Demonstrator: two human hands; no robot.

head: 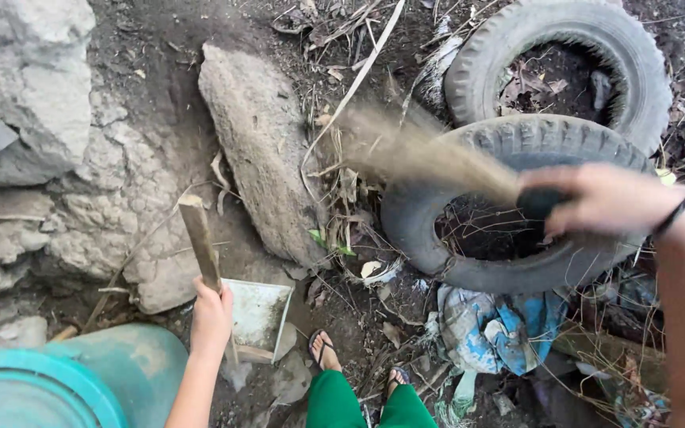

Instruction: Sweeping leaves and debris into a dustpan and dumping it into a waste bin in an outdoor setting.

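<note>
On bare, littered ground beside broken concrete, sweeping is in hand. Left hand [212, 317] is closed in a full fist around the wooden handle [200, 242] of a metal dustpan [257, 317], the pan resting mouth-forward on the dirt, just ahead of the person's sandalled feet [324, 349]. Right hand [596, 198] is wrapped tight around the dark grip of a straw broom [422, 154]; the bristles are smeared by motion blur, fanned out over the near tyre [517, 206] and toward the litter of dry leaves and sticks [342, 182]. Judging by this, the step is the gathering stroke, debris being drawn toward the pan. The next move likely calls for a low, short pull of the bristles across the dirt to the pan's lip, with the pan held flat and steady so nothing slips beneath. Surface: packed dark soil, uneven, strewn with twigs and scraps. A long grey stone slab [259, 150] lies between the concrete rubble [33, 87] and the tyres; a second tyre [564, 55] sits behind the first, touching it. Crumpled blue-white cloth [489, 329] lies below the near tyre. A teal plastic bin [57, 380] stands at lower left, close to the left forearm.
</note>
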